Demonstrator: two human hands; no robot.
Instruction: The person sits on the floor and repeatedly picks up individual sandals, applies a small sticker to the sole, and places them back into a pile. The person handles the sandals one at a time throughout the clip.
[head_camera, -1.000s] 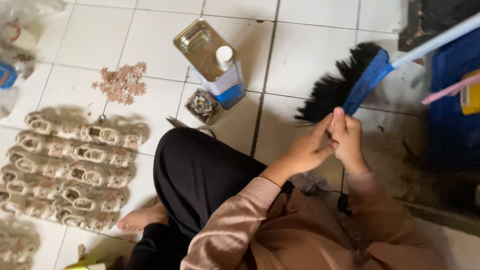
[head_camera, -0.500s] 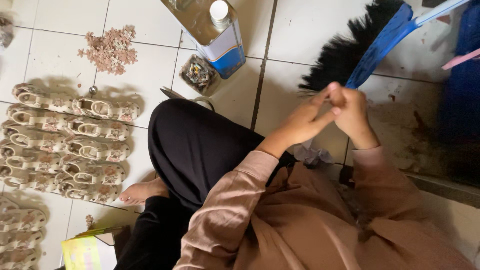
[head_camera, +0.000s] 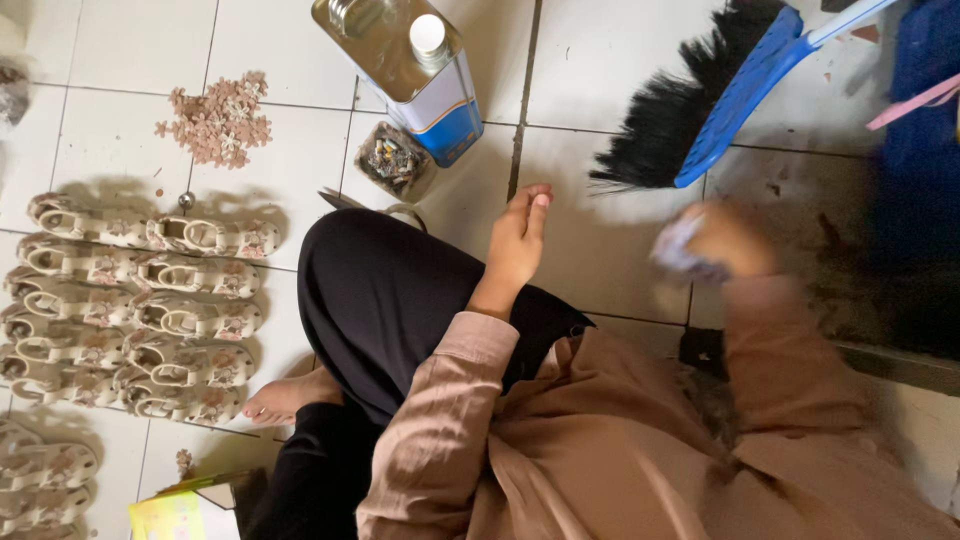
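Person is sitting on a white tiled floor (head_camera: 610, 60), black-trousered knee (head_camera: 390, 290) drawn up. Left hand (head_camera: 518, 240) is resting at the knee, fingers loosely extended, palm empty, gripping nothing. Right hand (head_camera: 720, 240) is motion-blurred; it is closing around a small pale, bluish scrap (head_camera: 678, 248), what the scrap is can't be told. That scrap is sitting in the right hand, over the tiles just below the blue-backed black-bristled broom (head_camera: 700, 100). A rectangular metal can (head_camera: 415, 75) with a white cap is standing ahead of the knee, a small tray of mixed bits (head_camera: 393, 160) touching its near corner. Further left, a pile of pinkish flower-shaped pieces (head_camera: 215, 120) is lying on the tiles. Rows of small beige sandals (head_camera: 140, 310) are lying side by side left of the bare foot (head_camera: 285, 398)
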